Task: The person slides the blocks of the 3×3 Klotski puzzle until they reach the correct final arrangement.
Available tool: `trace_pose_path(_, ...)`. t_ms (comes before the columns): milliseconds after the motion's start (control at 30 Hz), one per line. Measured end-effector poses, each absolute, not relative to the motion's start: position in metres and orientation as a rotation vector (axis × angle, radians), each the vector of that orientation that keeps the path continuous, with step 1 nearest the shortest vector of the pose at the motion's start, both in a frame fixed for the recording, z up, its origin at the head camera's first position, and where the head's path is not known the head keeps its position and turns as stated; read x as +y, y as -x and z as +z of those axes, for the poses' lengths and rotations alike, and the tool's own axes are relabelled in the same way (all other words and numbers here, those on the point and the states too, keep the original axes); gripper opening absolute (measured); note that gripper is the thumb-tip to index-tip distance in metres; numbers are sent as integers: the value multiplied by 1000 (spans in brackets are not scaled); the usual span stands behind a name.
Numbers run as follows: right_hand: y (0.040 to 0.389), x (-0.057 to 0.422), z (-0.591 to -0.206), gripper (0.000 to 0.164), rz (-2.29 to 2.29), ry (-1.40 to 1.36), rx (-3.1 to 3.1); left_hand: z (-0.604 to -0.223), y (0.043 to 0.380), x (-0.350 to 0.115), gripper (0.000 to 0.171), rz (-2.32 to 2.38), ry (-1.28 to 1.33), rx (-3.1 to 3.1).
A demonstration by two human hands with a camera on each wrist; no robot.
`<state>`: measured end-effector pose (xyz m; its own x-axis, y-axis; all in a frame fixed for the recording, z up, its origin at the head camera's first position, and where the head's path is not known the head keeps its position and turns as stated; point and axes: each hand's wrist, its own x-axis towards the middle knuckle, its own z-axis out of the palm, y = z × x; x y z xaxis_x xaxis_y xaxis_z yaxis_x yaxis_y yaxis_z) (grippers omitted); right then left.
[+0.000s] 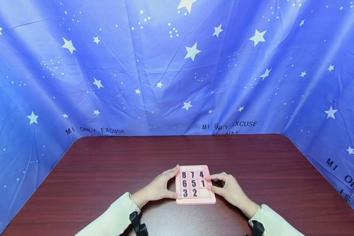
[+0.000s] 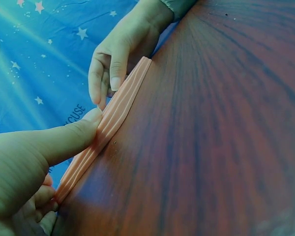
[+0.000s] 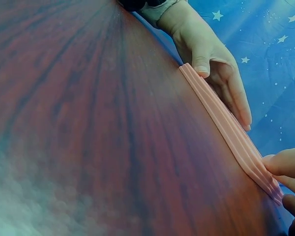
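A pink sliding number puzzle lies on the table, its black-numbered tiles reading 8 7 4, 6 5 1 and 3 2, with a vacant slot at the lower right. My left hand grips its left side, thumb at the lower corner and fingers up by the top corner. Over the right edge comes my right hand, index fingertip and thumb tip set apart beside the tile 1. Both wrist views show the layered side of the puzzle low against the tabletop; its numbered face is hidden there.
The dark red wood table has rounded far corners. Behind it and along both sides hangs a blue curtain with white stars and printed lettering. Black straps circle the wrists over pale sleeves.
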<state>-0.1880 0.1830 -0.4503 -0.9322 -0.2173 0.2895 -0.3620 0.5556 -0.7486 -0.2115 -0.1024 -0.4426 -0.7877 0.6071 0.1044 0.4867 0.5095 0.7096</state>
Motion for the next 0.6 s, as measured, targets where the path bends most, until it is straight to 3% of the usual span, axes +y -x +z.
trace_pose_path(600,187,181,-449,25,1304,-507,-2627,-443,211,-103,100,1142,-940,2584)
